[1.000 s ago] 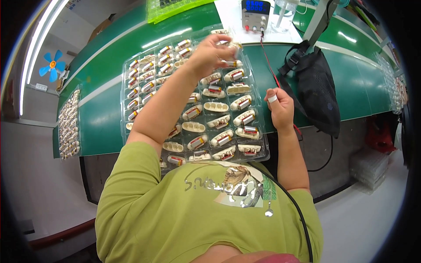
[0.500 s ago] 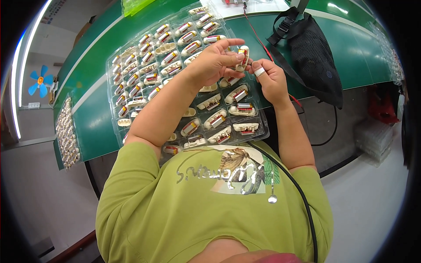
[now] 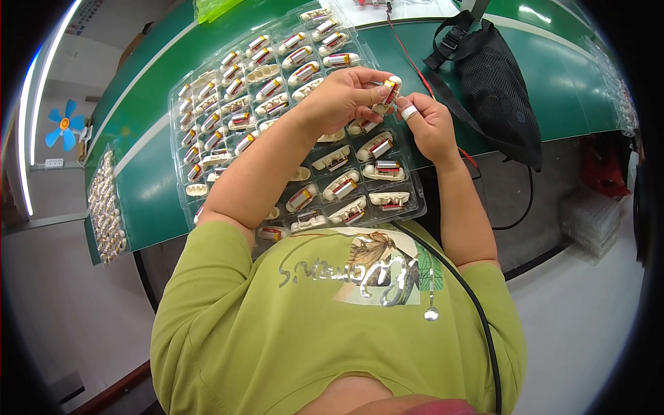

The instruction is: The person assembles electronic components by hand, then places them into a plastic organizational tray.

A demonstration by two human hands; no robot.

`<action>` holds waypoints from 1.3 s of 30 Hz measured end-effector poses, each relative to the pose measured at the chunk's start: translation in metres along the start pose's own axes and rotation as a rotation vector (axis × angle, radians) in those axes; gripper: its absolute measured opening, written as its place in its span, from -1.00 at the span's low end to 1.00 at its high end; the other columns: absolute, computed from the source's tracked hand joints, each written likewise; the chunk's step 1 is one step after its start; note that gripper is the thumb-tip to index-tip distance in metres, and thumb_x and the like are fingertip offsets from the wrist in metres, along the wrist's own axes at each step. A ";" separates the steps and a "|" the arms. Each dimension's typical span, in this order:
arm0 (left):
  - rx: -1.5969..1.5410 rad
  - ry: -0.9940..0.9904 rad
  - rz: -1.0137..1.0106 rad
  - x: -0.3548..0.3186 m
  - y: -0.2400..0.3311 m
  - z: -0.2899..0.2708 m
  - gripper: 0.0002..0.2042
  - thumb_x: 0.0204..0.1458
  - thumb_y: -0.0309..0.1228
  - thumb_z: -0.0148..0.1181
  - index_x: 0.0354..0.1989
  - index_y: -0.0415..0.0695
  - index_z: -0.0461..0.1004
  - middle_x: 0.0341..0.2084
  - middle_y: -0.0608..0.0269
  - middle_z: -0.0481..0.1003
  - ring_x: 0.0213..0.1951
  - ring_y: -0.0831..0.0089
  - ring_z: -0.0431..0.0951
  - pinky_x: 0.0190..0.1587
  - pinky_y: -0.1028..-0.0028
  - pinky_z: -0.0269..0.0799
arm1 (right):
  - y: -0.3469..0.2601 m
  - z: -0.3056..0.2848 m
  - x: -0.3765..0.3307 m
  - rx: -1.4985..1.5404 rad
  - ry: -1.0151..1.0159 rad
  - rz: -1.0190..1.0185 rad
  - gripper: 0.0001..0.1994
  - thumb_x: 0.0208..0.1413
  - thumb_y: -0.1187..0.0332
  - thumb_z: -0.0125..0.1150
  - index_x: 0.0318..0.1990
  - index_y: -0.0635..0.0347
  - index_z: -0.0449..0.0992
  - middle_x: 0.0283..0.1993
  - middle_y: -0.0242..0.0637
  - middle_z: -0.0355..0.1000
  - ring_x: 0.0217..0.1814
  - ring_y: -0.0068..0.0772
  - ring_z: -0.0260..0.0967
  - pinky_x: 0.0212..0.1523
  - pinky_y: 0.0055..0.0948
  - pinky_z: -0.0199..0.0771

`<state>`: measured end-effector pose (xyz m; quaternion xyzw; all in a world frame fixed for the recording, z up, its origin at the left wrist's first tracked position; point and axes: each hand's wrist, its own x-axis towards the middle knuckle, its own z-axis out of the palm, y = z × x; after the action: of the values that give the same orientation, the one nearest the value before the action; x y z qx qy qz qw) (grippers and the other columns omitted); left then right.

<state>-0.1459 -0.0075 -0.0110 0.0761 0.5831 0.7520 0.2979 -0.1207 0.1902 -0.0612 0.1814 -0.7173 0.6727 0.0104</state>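
Between the thumb and fingers of my left hand (image 3: 346, 100) is a small cream oval casing (image 3: 391, 88) with a yellow and red part inside, held tilted above the tray. My right hand (image 3: 430, 128) is just to its right, thumb and index finger pinched together close to the casing's lower end. A white wrap (image 3: 409, 112) goes round one of its digits. Whatever lies in that pinch is too small to make out. Beneath both hands, a clear plastic tray (image 3: 419, 200) carries many similar cream casings, most with silver battery-like cells and red parts.
To the right lies a black mesh bag (image 3: 499, 90) with a strap and buckle. A red cable (image 3: 415, 66) runs past my right hand. A second filled tray (image 3: 107, 211) rests at the green table's (image 3: 149, 218) left end. A small blue fan (image 3: 66, 126) stands beyond.
The fingers of my left hand, stretched out before, have curled in around the casing. The casing has tilted rightward at its top. My right hand stays nearly in place.
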 end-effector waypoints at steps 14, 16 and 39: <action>0.822 0.598 0.309 0.012 0.027 -0.028 -0.76 0.10 -0.25 0.21 -0.21 -0.15 0.59 -0.40 0.29 0.58 -0.48 0.59 0.50 -0.41 0.53 0.45 | -0.003 0.001 -0.005 0.108 0.140 0.104 -0.81 0.19 0.37 0.15 -0.39 0.30 0.52 -0.51 -0.58 0.34 -0.48 -0.78 0.19 -0.46 -0.69 0.20; 1.214 0.854 0.418 0.027 0.038 -0.090 -0.74 -0.08 -0.24 0.24 -0.25 -0.09 0.61 -0.38 0.18 0.60 -0.37 0.33 0.57 -0.28 0.39 0.48 | -0.007 0.011 -0.005 0.066 0.242 0.012 -0.85 0.17 0.39 0.19 -0.36 0.30 0.52 -0.50 -0.55 0.34 -0.49 -0.76 0.20 -0.46 -0.69 0.20; -0.374 0.313 0.173 -0.017 0.037 -0.032 -0.56 -0.08 -0.49 0.08 0.05 -0.32 0.30 -0.33 0.18 0.47 -0.34 0.39 0.52 -0.29 0.41 0.53 | -0.006 0.001 -0.004 0.005 0.116 0.026 -0.76 0.21 0.34 0.08 -0.46 0.29 0.47 -0.64 -0.44 0.21 -0.56 -0.67 0.06 -0.54 -0.56 0.09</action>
<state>-0.1599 -0.0487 0.0169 -0.0480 0.4644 0.8719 0.1476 -0.1149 0.1899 -0.0564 0.1328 -0.7160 0.6841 0.0426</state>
